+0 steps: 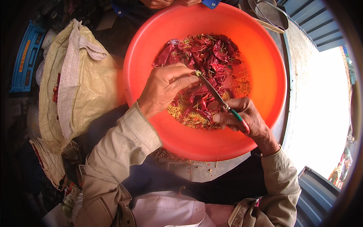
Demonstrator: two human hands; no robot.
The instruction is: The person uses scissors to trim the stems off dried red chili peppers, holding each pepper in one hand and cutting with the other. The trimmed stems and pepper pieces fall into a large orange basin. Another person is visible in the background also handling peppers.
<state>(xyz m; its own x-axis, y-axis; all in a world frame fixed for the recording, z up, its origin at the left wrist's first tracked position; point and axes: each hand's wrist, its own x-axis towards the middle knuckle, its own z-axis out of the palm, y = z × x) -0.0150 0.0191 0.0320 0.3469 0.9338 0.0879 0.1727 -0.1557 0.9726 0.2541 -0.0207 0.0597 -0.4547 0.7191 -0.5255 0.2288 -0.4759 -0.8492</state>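
Note:
My right hand grips a pair of scissors with green and red wrapping on the handles. The blades point up and left and look nearly closed. My left hand pinches a small pale piece, perhaps a chili stem end, right at the scissors' tip. Both hands are over a large orange-red plastic basin. Inside it lie cut dried red chilies, with yellow seeds and stem bits toward me. More orange seeds are scattered at the right of the pile.
A woven sack with red chili bits on it stands left of the basin. Across the basin's far rim rest another person's hands. At far left is a blue panel bearing writing. Crumbs lie on the floor; a blue corrugated door stands at right.

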